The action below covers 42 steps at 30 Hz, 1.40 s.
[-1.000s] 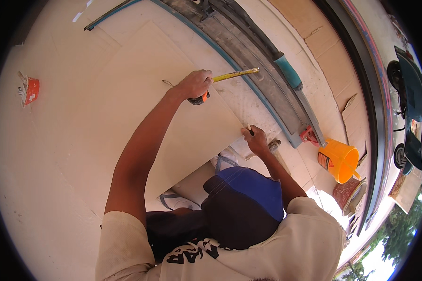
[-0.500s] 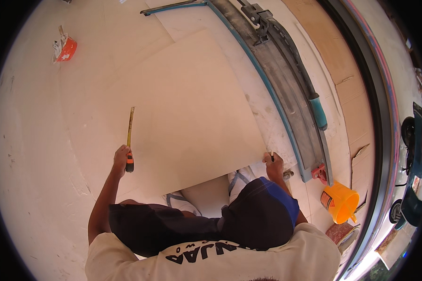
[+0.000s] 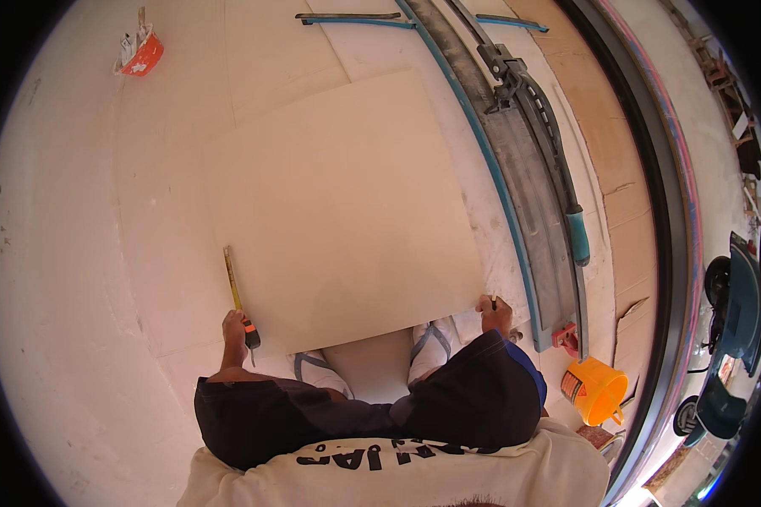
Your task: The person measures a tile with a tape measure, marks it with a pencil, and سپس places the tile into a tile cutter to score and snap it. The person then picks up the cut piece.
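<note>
My left hand (image 3: pixel 232 334) is closed on a black and orange tape measure (image 3: pixel 250 331), whose yellow blade (image 3: pixel 232 275) sticks out forward beside the left edge of a large beige square tile (image 3: pixel 338 203). At the tile's near right corner, my right hand (image 3: pixel 497 313) grips a small pen-like marker (image 3: pixel 493 302). Below the tile's near edge my feet show in pale slippers with grey straps (image 3: pixel 431 342), partly hidden by my dark shorts.
A long tile cutter (image 3: pixel 524 194) with teal rail and handle lies right of the tile on pale sheets. A yellow bucket (image 3: pixel 592 389) stands near right, a red tub (image 3: pixel 144 55) at far left. Cardboard (image 3: pixel 626 211), a dark track and a teal scooter (image 3: pixel 731 304) are farther right.
My left hand with the tape measure has moved down and left, from over the tile to beside its left edge. My right hand appears lower, at the near corner. The view has shifted, showing more floor.
</note>
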Available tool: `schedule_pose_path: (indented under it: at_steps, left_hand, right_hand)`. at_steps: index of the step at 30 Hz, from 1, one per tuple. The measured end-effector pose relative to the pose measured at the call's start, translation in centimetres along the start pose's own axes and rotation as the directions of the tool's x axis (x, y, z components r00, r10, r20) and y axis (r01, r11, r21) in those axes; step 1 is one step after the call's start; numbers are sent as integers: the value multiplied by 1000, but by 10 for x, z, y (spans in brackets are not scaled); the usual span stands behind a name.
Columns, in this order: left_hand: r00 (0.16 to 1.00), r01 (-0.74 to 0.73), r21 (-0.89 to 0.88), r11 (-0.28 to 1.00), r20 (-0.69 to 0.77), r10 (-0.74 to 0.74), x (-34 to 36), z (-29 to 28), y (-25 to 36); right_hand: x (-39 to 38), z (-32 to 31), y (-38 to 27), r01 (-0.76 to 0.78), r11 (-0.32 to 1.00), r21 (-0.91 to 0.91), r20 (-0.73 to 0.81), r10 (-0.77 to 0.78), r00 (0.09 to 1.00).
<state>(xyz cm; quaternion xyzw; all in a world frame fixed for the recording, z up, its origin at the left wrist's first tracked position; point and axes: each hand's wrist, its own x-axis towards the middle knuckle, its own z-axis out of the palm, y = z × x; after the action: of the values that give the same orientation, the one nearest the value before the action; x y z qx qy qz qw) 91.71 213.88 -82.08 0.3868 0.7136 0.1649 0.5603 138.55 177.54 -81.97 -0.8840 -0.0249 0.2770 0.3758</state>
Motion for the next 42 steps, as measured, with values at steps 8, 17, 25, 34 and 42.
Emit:
schedule_pose_path:
  at_steps: [8, 17, 25, 34, 42]
  left_hand:
    - [998, -45, -51, 998, -36, 43, -7, 5, 5]
    - [997, -23, -151, 988, -75, 11, -16, 8, 10]
    - [997, -1, -126, 992, -71, -8, -45, 26, 11]
    - [994, -100, -92, 991, -46, 96, -41, 40, 54]
    - [998, -58, -98, 994, -17, 56, -7, 49, 58]
  right_hand:
    - [1, -3, 3, 54, 991, -125, -11, -56, 998]
    - [1, -3, 1, 75, 995, -60, -64, -79, 995]
    - [25, -15, -4, 123, 991, -45, -102, -127, 987]
    - [59, -15, -25, 155, 987, -41, -75, -158, 985]
    - [71, 4, -27, 195, 979, -57, -93, -200, 975]
